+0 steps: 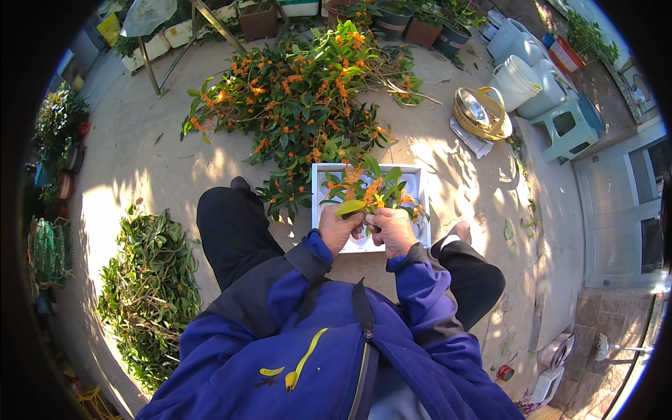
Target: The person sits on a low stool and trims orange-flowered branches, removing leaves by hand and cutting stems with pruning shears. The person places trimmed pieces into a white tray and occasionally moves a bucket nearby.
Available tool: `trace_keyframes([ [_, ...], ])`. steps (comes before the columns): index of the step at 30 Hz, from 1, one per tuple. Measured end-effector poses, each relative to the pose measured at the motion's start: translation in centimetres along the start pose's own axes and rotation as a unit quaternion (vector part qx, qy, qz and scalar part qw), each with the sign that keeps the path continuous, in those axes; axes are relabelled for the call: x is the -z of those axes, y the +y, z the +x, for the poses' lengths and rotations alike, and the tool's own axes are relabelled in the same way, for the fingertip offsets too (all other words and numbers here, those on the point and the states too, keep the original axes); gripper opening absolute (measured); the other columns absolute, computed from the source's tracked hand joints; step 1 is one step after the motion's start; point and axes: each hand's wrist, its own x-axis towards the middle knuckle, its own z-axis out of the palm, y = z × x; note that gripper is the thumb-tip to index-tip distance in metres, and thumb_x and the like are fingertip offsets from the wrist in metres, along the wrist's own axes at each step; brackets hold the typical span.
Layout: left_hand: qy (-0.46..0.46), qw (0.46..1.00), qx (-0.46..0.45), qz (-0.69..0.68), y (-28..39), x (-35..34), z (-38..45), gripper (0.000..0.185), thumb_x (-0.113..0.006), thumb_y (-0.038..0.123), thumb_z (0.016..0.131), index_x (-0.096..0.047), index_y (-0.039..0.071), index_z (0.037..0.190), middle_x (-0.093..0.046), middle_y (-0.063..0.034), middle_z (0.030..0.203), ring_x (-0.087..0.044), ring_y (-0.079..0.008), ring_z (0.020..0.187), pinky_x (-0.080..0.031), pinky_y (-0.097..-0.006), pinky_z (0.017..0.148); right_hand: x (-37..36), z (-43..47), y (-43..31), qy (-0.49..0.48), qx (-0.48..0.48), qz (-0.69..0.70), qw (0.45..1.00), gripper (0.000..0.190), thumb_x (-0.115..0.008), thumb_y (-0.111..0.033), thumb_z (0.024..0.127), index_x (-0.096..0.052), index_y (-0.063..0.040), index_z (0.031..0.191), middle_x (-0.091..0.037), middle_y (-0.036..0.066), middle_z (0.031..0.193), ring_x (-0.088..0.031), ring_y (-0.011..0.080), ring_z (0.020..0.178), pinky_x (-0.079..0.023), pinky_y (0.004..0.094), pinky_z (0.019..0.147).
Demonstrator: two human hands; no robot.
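A leafy branch with clusters of small orange flowers [371, 186] is between my hands, above a white shallow box [319, 184] on the ground. My left hand [337, 228] has its fingers closed at the branch's lower left, beside a yellowish leaf [350, 207]. My right hand [391, 230] pinches the branch close by, its fingertips near those of the left. The exact grip of the left fingers is partly hidden. Just beyond the box lies a large heap of cut orange-flowered branches [310, 100].
Leafy cuttings [152, 294] are piled at the left. A wicker basket holding a metal bowl [480, 113], white buckets [517, 81] and a pale green plastic stool [567, 128] stand at the upper right. Potted plants [391, 21] line the far edge.
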Motion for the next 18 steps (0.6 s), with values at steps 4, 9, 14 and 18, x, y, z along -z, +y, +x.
trace_keyframes([
  [4,0.035,0.999,-0.014,0.024,0.6,0.4,0.3,0.013,-0.066,0.009,0.092,-0.069,-0.003,0.097,-0.064,-0.0022,0.073,-0.058,-0.0092,0.057,-0.048,-0.0234,0.05,-0.6,-0.9,1.2,0.011,-0.004,-0.011,1.0,0.015,-0.061,-0.004,0.088,-0.057,-0.004,0.073,-0.051,0.001,0.066,-0.04,0.0075,0.048,-0.03,0.023,0.041],
  [9,0.094,0.856,-0.3,0.41,2.3,0.3,0.1,0.014,-0.068,0.003,0.083,-0.07,0.004,0.096,-0.063,-0.0108,0.076,-0.063,-0.0253,0.065,-0.049,-0.0343,0.059,-0.6,-1.0,0.3,0.047,0.03,0.153,0.987,0.008,-0.06,-0.008,0.09,-0.058,-0.005,0.083,-0.053,0.002,0.069,-0.041,0.0085,0.052,-0.03,0.0226,0.043],
  [14,0.097,0.804,-0.302,0.503,3.3,-0.8,-0.9,0.019,-0.07,0.004,0.077,-0.069,0.009,0.095,-0.059,-0.0134,0.083,-0.063,-0.0329,0.075,-0.05,-0.0393,0.063,-1.4,-1.2,-0.1,0.029,0.007,0.229,0.973,0.013,-0.067,-0.016,0.09,-0.058,-0.007,0.087,-0.048,0.001,0.068,-0.039,0.0098,0.053,-0.032,0.024,0.046],
  [18,0.094,0.773,-0.299,0.552,3.0,-1.0,-1.0,0.018,-0.071,0.006,0.078,-0.069,0.009,0.095,-0.058,-0.0118,0.084,-0.063,-0.033,0.075,-0.05,-0.0401,0.063,-1.3,-0.7,0.8,0.001,-0.044,0.266,0.963,0.015,-0.069,-0.017,0.089,-0.056,-0.01,0.088,-0.048,-0.001,0.066,-0.039,0.01,0.051,-0.031,0.0256,0.048],
])
